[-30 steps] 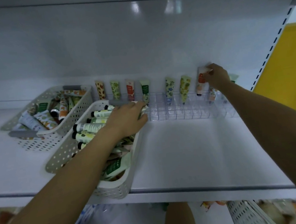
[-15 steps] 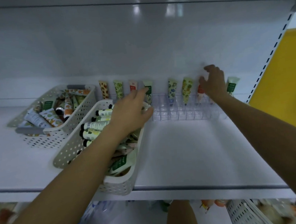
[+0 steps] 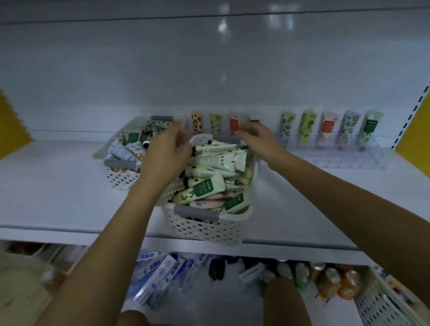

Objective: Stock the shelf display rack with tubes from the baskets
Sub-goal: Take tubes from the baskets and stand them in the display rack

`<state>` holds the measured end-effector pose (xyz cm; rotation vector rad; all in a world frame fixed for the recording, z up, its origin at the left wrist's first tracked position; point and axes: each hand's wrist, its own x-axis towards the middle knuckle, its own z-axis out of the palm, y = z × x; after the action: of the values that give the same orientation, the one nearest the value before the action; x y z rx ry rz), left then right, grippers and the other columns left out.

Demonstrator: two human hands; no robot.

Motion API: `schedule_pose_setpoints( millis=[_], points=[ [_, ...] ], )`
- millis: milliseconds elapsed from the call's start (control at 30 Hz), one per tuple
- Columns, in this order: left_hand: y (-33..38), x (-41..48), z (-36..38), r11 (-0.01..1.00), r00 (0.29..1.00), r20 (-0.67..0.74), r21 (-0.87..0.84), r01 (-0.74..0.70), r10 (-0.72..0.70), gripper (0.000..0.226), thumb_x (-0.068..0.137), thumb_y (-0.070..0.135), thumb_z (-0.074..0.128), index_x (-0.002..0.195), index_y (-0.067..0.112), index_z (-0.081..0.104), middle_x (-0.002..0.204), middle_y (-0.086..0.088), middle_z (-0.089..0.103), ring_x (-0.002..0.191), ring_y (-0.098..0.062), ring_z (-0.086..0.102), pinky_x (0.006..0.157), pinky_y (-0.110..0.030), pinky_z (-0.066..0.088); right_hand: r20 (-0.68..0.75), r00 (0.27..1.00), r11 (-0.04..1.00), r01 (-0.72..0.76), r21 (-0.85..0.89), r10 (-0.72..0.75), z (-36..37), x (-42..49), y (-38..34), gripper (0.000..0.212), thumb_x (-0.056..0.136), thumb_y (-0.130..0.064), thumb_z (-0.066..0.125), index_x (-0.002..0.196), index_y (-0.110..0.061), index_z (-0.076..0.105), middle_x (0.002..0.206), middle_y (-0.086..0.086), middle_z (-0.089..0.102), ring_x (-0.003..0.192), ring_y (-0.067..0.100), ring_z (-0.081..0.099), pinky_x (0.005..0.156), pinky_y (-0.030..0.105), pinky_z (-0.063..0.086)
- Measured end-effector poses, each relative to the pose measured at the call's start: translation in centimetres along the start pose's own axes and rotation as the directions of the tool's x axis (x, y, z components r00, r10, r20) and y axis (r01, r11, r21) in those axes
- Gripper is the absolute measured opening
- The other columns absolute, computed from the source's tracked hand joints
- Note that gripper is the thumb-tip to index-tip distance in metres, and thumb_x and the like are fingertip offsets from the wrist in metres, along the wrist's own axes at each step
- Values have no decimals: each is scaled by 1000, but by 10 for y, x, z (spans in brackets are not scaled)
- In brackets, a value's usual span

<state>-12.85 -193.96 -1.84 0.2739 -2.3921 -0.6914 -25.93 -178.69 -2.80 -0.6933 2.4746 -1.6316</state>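
Right hand (image 3: 257,141) now joins left hand (image 3: 166,153) over basket (image 3: 206,227); fingers loosely curled.

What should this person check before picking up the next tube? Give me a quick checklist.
1. Near white perforated plastic basket stocked: ok, heaped with loose tubes.
2. Free slots in the clear plastic display rack: ok, front compartments look empty.
3. Colourful racked tubes standing: ok, a back row stands upright.
4. Left hand free: cannot tell, blurred over the basket.
5. Right hand free: cannot tell, fingers curled, blurred.
6. Basket secure on the white shelf: cannot tell, its front end sits at the shelf's edge.
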Motion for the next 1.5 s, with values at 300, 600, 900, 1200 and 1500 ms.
schedule_pose_setpoints(
  millis=[300, 600, 900, 1200, 1500],
  points=[
    [-67, -26, -31, 972, 991, 129, 237, 7, -39, 40, 85, 13, 37, 114, -5, 57, 108, -26, 60, 99, -39, 55, 79, -40, 44, -146, 983, 990, -99, 105, 114, 5, -37, -2, 56, 91, -15, 56, 140, -5, 32, 143, 13, 37, 127, 24, 41, 93, 23, 37],
    [-86, -23, -30, 829, 992, 125, 557, -47, -27, 27, 95, 28, 47, 112, 9, 56, 108, -15, 60, 104, -32, 52, 77, -40, 40, -110, 976, 950, -151, 272, 187, 33, -63, -9, 37, 92, 5, 39, 125, -9, 47, 118, 12, 53, 103, 24, 56, 80, 28, 47],
    [-112, -61, -57, 842, 990, 115, 523, -133, 85, 54, 85, 45, 21, 97, 14, 64, 89, -10, 64, 88, -32, 58, 71, -38, 39, -59, 990, 889, -89, 449, 129, 78, -81, -25, 26, 92, 7, 42, 103, -17, 43, 101, 7, 57, 90, 21, 56, 74, 30, 49],
    [-146, -90, -92, 840, 988, -25, 531, -115, 152, 42, 90, 44, 29, 93, 18, 62, 86, -4, 60, 85, -28, 56, 68, -33, 27, -16, 980, 834, -159, 528, 197, 122, -93, -37, 57, 94, 8, 31, 145, -15, 20, 116, 6, 50, 113, 33, 54, 83, 40, 49],
    [-191, -96, -124, 926, 994, -38, 367, -86, 107, 51, 91, 41, 31, 100, 3, 65, 89, -16, 60, 87, -34, 52, 70, -33, 30, -13, 976, 839, -181, 514, 218, 181, -65, -48, 62, 89, 6, 31, 145, -20, 22, 143, 3, 37, 125, 25, 44, 104, 45, 41]
  ],
)
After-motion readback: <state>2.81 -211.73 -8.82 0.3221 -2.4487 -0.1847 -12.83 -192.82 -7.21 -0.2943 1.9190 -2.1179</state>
